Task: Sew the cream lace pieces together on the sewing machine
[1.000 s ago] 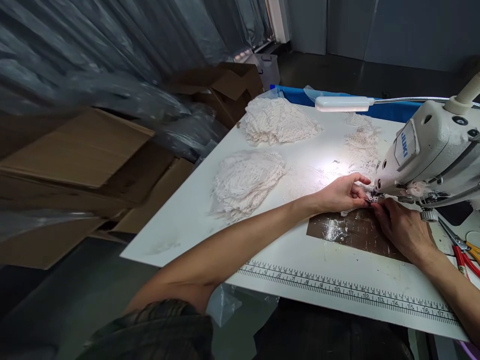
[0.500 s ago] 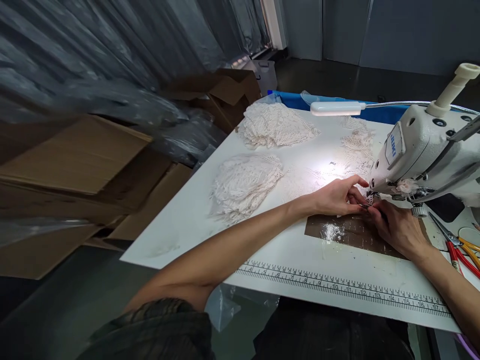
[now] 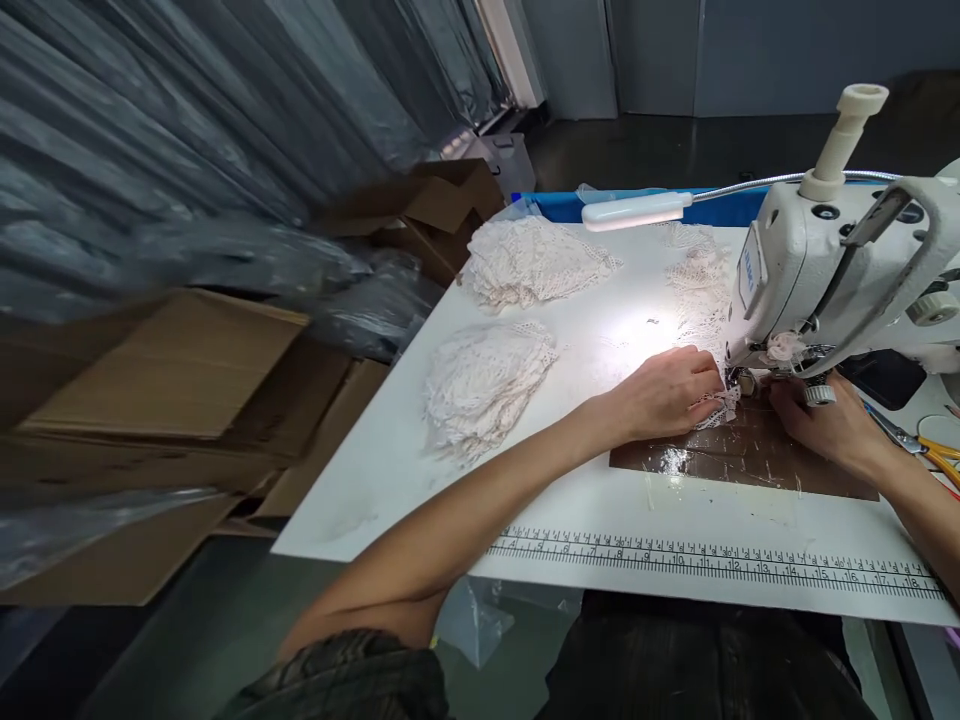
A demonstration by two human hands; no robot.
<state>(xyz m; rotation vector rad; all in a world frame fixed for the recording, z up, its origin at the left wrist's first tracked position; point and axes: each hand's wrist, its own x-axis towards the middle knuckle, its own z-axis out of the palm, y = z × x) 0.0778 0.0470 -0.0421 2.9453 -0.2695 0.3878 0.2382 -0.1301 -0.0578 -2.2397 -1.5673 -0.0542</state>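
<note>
**Lace held at the needle, both hands in close**

A small lace piece [image 3: 716, 408] is seen lying on the dark brown patch [image 3: 750, 465] of the counter [image 3: 600, 500], right at the foot of the sewing machine [image 3: 810, 260], towards the counter's right side. The left hand [image 3: 667, 390] is laid over the lace's left edge, fingers [image 3: 701, 385] curled down and clenched on the fabric. The right hand [image 3: 825, 425] is tucked under the machine head just beside the foot; its fingers are hidden there, so whether anything is gripped cannot be told.

The spot is lit by the lamp [image 3: 636, 210] on its bent neck. Two lace piles are stacked well apart from the hands: one [image 3: 487, 385] near the left edge, another [image 3: 529, 260] at the far left corner. More lace [image 3: 697, 280] is draped behind the machine, and a printed ruler [image 3: 712, 565] is run along the near edge. Red and yellow tool handles [image 3: 937, 455] are glimpsed at the right edge, and cardboard boxes [image 3: 172, 370] are stacked on the floor beyond the left edge.

The step in hand is judged to be positioning and guiding the lace at the needle; for the next move, the fabric would need to be kept flat and taut between the two hands, with fingertips held clear of the needle.
</note>
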